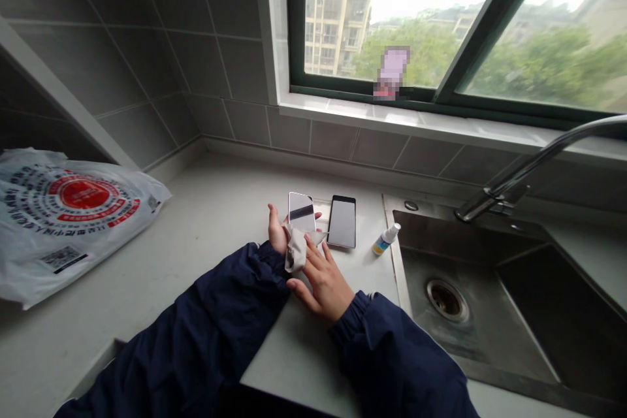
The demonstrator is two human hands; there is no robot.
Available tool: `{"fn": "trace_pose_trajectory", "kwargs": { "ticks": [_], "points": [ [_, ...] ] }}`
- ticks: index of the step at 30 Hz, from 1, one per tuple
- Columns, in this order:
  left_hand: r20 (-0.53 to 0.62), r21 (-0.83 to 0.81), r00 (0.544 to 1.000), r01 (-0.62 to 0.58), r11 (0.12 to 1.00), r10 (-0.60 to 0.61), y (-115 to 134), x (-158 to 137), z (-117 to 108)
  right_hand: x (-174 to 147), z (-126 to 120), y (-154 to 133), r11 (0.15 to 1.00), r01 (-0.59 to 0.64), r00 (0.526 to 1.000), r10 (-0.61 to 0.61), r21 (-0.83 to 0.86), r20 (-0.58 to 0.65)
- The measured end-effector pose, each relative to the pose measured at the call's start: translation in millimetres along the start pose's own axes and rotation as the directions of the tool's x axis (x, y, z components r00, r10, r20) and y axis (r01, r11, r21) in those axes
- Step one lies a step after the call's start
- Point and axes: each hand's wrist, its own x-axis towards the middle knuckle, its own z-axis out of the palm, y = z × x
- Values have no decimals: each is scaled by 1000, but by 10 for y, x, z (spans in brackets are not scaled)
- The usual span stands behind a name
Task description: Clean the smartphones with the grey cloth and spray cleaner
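A smartphone [302, 209] with a shiny, reflecting screen rests in my left hand [277, 231]. The thumb sticks up on its left side, and fingertips show at its right edge. My right hand [324, 282] presses a crumpled light-grey cloth [296, 252] against the lower end of this phone, its fingers lying over the cloth. Just to the right, a second smartphone [342, 223] with a dark frame and a pale screen lies on the counter. A pale flat item [322, 210] between the two phones is partly hidden. Farther right stands a small white-capped spray bottle [386, 239].
A stainless sink [482, 261] with a curved faucet [519, 170] is on the right. At the left, a white plastic bag [73, 215] with red and black print lies on the pale counter [210, 209]. Behind are a tiled wall and a window; a blurred pink object [393, 68] is at the sill.
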Motion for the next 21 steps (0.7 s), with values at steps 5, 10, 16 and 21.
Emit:
{"fn": "trace_pose_trajectory", "kwargs": {
  "ticks": [5, 10, 16, 21],
  "points": [
    [-17, -2, 998, 62, 998, -63, -9, -27, 59, -7, 34, 13, 1000, 3, 1000, -3, -3, 21],
    [42, -8, 993, 108, 994, -107, -21, -13, 25, -13, 70, 16, 1000, -10, 1000, 11, -21, 27],
    [135, 51, 964, 223, 974, -228, -129, -1, -45, -7, 51, 34, 996, -73, 997, 72, -58, -6],
    [197, 35, 956, 216, 976, -219, -207, -56, 18, -3, 53, 88, 989, -118, 993, 115, -87, -42]
  ]
}}
